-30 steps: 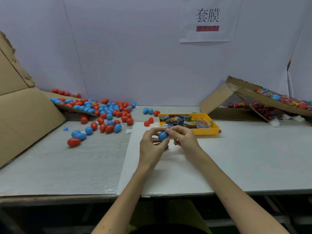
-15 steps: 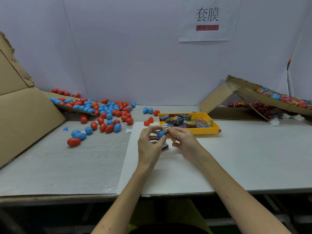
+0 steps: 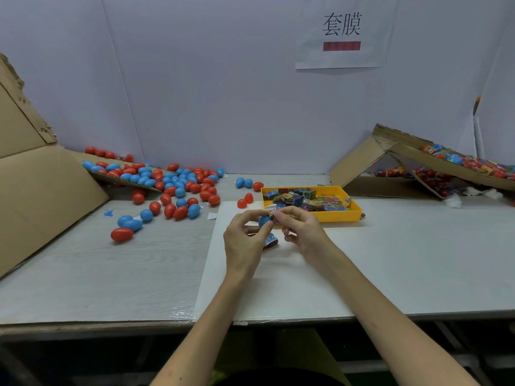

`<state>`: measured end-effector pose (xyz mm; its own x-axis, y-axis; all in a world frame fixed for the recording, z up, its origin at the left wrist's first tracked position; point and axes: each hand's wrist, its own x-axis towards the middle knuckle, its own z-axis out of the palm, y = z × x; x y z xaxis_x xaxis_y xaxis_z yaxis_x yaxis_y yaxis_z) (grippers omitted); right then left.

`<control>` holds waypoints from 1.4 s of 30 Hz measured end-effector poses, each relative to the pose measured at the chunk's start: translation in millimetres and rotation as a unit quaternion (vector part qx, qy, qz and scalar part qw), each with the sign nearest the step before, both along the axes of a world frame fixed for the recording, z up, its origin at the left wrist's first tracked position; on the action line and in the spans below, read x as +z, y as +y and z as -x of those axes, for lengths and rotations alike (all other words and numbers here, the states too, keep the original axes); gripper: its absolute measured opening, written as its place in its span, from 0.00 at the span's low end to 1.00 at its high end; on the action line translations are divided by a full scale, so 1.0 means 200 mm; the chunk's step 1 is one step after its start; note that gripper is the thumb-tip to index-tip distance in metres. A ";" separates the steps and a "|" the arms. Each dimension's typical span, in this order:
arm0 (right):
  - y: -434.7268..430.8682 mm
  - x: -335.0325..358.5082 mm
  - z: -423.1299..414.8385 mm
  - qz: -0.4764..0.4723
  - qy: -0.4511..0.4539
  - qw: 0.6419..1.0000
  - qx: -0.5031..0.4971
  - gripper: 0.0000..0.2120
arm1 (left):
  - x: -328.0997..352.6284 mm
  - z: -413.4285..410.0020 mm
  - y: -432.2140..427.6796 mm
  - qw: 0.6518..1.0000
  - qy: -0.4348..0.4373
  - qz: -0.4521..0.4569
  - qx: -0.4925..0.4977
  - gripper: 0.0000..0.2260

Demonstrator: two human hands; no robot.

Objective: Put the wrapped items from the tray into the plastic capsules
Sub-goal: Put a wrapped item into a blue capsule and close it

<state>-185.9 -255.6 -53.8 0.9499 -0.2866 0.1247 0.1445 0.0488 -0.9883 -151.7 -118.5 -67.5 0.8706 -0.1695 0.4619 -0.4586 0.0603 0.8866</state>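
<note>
My left hand (image 3: pixel 243 235) holds a blue plastic capsule half (image 3: pixel 264 220) between thumb and fingers, just in front of the yellow tray (image 3: pixel 341 215). My right hand (image 3: pixel 302 225) pinches a small wrapped item (image 3: pixel 271 214) right at the capsule's opening. The tray holds several colourful wrapped items (image 3: pixel 303 199). Another wrapped item (image 3: pixel 271 240) lies on the white sheet under my left hand. Part of the capsule is hidden by my fingers.
Many red and blue capsules (image 3: pixel 172 188) lie scattered at the back left, spilling from a cardboard flap (image 3: pixel 41 190). A tilted cardboard box (image 3: pixel 418 162) with filled capsules stands at the back right. Two red halves (image 3: pixel 245 200) sit left of the tray.
Both hands have shifted slightly toward the tray and my right fingers have brought the wrapped item up against the blue capsule.
</note>
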 end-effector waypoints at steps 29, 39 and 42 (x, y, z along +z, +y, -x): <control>0.09 -0.05 0.02 0.426 -0.269 0.833 -0.228 0.19 | 0.04 -0.01 0.05 0.912 0.299 0.216 -0.182 0.11; 0.09 -0.07 0.01 0.464 -0.279 0.809 -0.228 0.14 | 0.04 -0.02 0.06 0.883 0.333 0.250 -0.218 0.16; 0.10 -0.07 0.01 0.460 -0.277 0.813 -0.225 0.14 | 0.04 -0.02 0.06 0.875 0.342 0.254 -0.230 0.11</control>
